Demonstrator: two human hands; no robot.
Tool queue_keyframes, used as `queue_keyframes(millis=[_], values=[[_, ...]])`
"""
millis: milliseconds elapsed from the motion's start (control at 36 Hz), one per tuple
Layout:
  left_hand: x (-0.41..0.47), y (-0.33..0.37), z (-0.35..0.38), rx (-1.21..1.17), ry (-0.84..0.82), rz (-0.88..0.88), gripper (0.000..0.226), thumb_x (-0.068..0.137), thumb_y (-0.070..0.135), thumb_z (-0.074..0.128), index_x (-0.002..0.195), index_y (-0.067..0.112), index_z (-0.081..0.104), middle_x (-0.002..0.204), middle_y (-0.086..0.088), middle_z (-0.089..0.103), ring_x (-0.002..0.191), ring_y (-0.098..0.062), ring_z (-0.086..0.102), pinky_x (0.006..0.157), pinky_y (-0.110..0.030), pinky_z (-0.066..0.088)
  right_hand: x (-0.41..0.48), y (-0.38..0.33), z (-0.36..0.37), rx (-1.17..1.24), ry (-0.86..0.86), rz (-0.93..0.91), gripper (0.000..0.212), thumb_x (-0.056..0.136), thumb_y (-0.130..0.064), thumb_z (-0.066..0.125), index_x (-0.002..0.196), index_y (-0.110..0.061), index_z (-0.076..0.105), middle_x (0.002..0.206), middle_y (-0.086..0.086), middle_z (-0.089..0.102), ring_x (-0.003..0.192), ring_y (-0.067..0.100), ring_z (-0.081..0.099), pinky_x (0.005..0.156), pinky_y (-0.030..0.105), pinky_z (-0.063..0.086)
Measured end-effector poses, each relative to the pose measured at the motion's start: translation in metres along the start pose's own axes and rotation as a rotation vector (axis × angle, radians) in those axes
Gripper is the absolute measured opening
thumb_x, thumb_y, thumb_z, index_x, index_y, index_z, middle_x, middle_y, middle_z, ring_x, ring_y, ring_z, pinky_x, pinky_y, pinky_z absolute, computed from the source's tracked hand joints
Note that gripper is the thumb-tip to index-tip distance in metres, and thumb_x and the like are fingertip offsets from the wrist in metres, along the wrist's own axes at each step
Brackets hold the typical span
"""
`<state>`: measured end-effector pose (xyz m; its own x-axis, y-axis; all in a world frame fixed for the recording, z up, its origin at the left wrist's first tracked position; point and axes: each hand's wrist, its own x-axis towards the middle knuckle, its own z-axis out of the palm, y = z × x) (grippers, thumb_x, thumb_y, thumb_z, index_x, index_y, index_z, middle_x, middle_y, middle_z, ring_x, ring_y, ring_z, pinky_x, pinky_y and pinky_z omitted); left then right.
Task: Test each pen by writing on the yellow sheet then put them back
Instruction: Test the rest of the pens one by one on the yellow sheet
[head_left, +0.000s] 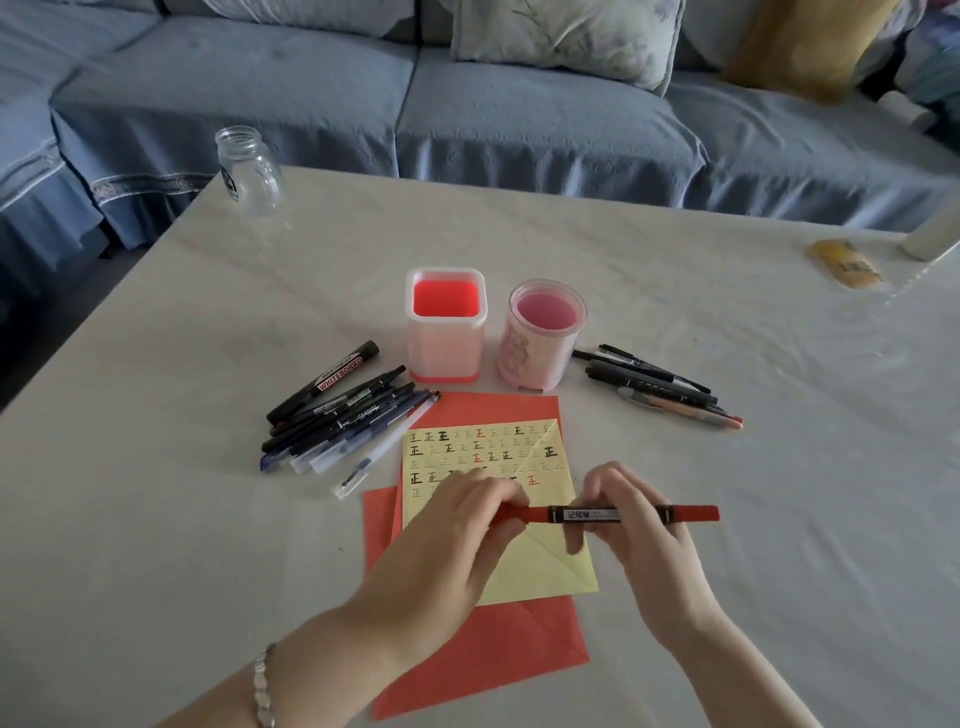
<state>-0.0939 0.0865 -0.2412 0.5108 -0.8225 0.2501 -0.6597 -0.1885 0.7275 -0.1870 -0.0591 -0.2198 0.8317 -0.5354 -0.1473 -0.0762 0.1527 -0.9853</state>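
marker (543, 514): red ends, black labelled barrel | left hand (457, 525) pinches one end | right hand (631, 530) grips barrel

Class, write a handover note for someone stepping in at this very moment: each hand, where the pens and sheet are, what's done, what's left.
Hands: left hand grips the red marker at its left end; right hand holds its barrel, above the yellow sheet.
Pens lie in a left pile and a right pile flanking the square holder and round holder, both without pens.
Done: rows of test marks on the sheet.
Left: finish this marker, return all pens.
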Motion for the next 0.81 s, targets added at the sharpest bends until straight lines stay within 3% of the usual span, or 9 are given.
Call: queue_keyframes(millis=[56, 111, 222, 333, 444, 528, 611, 694, 806], values=[[0.001, 0.008, -0.002, -0.143, -0.039, -0.062, 0.002, 0.096, 0.032, 0.047, 0.097, 0.033, 0.047, 0.096, 0.015, 0.054, 0.094, -0.001, 0.051, 0.082, -0.01, 0.038, 0.002, -0.001, 0.0, -0.001, 0.053, 0.009, 0.042, 0.089, -0.012, 0.043, 0.048, -0.015, 0.043, 0.046, 0.005, 0.048, 0.051, 0.015, 0.047, 0.063, 0.022, 0.043], [0.004, 0.016, -0.005, -0.284, -0.095, -0.155, 0.01, 0.095, 0.024, 0.047, 0.091, 0.032, 0.046, 0.085, 0.012, 0.056, 0.081, 0.002, 0.052, 0.072, -0.01, 0.038, 0.003, 0.0, 0.001, -0.013, 0.058, 0.006, 0.046, 0.089, -0.015, 0.046, 0.044, -0.02, 0.044, 0.044, 0.006, 0.05, 0.047, 0.013, 0.046, 0.059, 0.019, 0.043], [0.01, 0.024, -0.002, -0.412, -0.136, -0.27, 0.012, 0.094, 0.02, 0.049, 0.083, 0.023, 0.045, 0.064, 0.016, 0.049, 0.058, 0.001, 0.044, 0.06, -0.012, 0.035, 0.004, 0.004, 0.0, -0.015, 0.01, -0.015, 0.032, 0.078, -0.022, 0.054, 0.053, -0.008, 0.039, 0.043, 0.01, 0.054, 0.042, 0.011, 0.046, 0.05, 0.016, 0.04], [0.016, 0.027, 0.001, -0.669, -0.2, -0.437, 0.015, 0.096, 0.013, 0.046, 0.08, 0.012, 0.044, 0.059, 0.012, 0.049, 0.054, -0.005, 0.04, 0.057, -0.017, 0.036, 0.01, 0.002, -0.01, -0.07, -0.092, -0.06, 0.03, 0.064, -0.034, 0.056, 0.052, -0.01, 0.043, 0.043, 0.011, 0.056, 0.041, 0.013, 0.05, 0.05, 0.016, 0.041], [0.023, 0.032, 0.004, -0.927, -0.291, -0.636, 0.018, 0.096, 0.017, 0.046, 0.079, 0.01, 0.043, 0.057, 0.006, 0.049, 0.049, -0.008, 0.04, 0.054, -0.02, 0.039, 0.017, -0.004, -0.017, -0.121, -0.149, -0.089, 0.023, 0.065, -0.035, 0.055, 0.047, -0.023, 0.046, 0.041, 0.011, 0.054, 0.04, 0.015, 0.05, 0.051, 0.017, 0.041], [0.027, 0.03, 0.007, -1.071, -0.351, -0.702, 0.018, 0.095, 0.023, 0.046, 0.08, 0.012, 0.046, 0.056, 0.005, 0.046, 0.049, -0.008, 0.036, 0.053, -0.019, 0.038, 0.022, -0.006, -0.019, -0.126, -0.151, -0.084, 0.024, 0.065, -0.034, 0.054, 0.047, -0.021, 0.046, 0.041, 0.011, 0.051, 0.038, 0.017, 0.051, 0.05, 0.021, 0.04], [0.034, 0.021, 0.01, -0.846, -0.328, -0.599, 0.016, 0.092, 0.029, 0.052, 0.083, 0.016, 0.053, 0.058, 0.0, 0.048, 0.05, -0.009, 0.036, 0.049, -0.018, 0.036, 0.023, 0.002, -0.017, -0.104, -0.126, -0.049, 0.037, 0.066, -0.031, 0.057, 0.057, 0.002, 0.043, 0.043, 0.012, 0.051, 0.039, 0.014, 0.052, 0.05, 0.017, 0.042], [0.039, 0.007, 0.012, -0.602, -0.272, -0.479, 0.016, 0.088, 0.032, 0.058, 0.08, 0.018, 0.058, 0.06, -0.003, 0.051, 0.05, -0.008, 0.039, 0.048, -0.019, 0.032, 0.024, 0.014, -0.015, -0.097, -0.136, 0.047, 0.034, 0.086, -0.016, 0.062, 0.06, -0.002, 0.046, 0.046, 0.004, 0.057, 0.044, 0.01, 0.052, 0.052, 0.016, 0.041], [0.039, -0.011, 0.012, -0.371, -0.198, -0.447, 0.008, 0.09, 0.028, 0.058, 0.083, 0.026, 0.062, 0.058, 0.011, 0.06, 0.059, -0.006, 0.053, 0.062, -0.029, 0.042, 0.042, 0.031, -0.02, -0.336, -0.145, 0.101, 0.023, 0.089, -0.024, 0.054, 0.069, -0.011, 0.057, 0.049, -0.003, 0.058, 0.046, 0.006, 0.044, 0.051, 0.017, 0.036]])
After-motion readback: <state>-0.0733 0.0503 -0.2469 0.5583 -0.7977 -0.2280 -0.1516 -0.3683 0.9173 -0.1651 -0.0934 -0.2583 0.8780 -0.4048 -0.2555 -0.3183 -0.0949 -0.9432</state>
